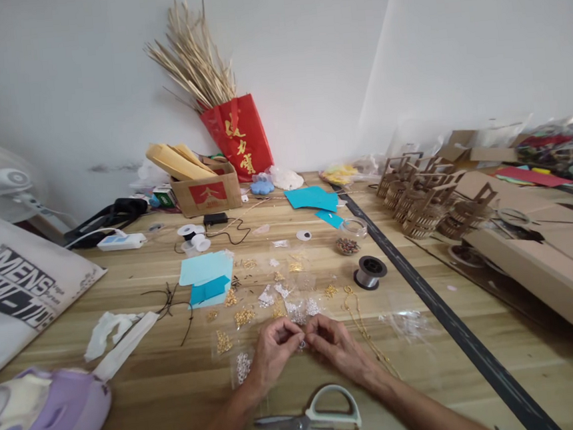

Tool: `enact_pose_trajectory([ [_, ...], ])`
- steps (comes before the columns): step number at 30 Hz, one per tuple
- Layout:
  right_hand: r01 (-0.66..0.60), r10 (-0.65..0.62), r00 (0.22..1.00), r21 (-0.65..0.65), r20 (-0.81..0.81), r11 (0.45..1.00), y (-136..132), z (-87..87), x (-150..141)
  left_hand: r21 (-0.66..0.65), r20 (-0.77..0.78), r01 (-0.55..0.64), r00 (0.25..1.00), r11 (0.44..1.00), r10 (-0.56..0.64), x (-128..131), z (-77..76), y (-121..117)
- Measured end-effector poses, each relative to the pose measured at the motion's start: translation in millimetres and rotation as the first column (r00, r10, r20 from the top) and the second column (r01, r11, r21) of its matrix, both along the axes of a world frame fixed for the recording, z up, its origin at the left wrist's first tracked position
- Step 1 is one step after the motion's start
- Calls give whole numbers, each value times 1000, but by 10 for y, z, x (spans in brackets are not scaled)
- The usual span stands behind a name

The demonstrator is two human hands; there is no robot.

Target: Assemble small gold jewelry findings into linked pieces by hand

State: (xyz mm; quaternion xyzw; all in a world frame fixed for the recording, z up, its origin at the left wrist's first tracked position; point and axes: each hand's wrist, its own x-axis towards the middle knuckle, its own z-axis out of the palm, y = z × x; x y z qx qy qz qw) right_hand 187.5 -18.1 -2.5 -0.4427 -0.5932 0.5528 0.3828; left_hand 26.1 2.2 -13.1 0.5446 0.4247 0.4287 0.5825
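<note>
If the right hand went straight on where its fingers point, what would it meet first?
Probably the left hand: its fingers face those of the right hand at close range, though the gap in depth is unclear.

Spread over a table [146, 394], wall [327, 57] behind.
On the near side of left hand [273, 351] and right hand [334, 346]: scissors [307, 424]; beyond and leftward, packets [245, 317]. Rightward: chain [366, 336], spool [370, 272] behind, baskets [419, 215] farther right. Left front: appliance [58, 422]. Back, left of centre: carton [183, 200], bag [247, 145] just behind to the right, stalks [203, 68] inside.
</note>
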Motion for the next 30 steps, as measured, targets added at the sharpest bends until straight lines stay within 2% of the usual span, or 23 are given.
enact_pose_trajectory([
  [7,-8,2,995,-57,-102,998,-5,-15,-30,35,-53,2,999,999,0,-4,28,-9],
  [14,-6,2,997,-43,-77,999,9,-24,-33,-13,-19,3,1000,1000,-4,5,18,-23],
  [20,7,-8,1000,-20,-16,1000,-3,-2,-25,10,-45,-30,999,1000,30,36,36,-61],
  [25,24,-33,995,92,96,995,-11,-15,-13,169,-202,-57,975,984,91,38,13,-85],
  [30,26,-44,990,135,133,991,-6,-43,-6,429,-380,12,909,903,168,10,-33,-112],
])
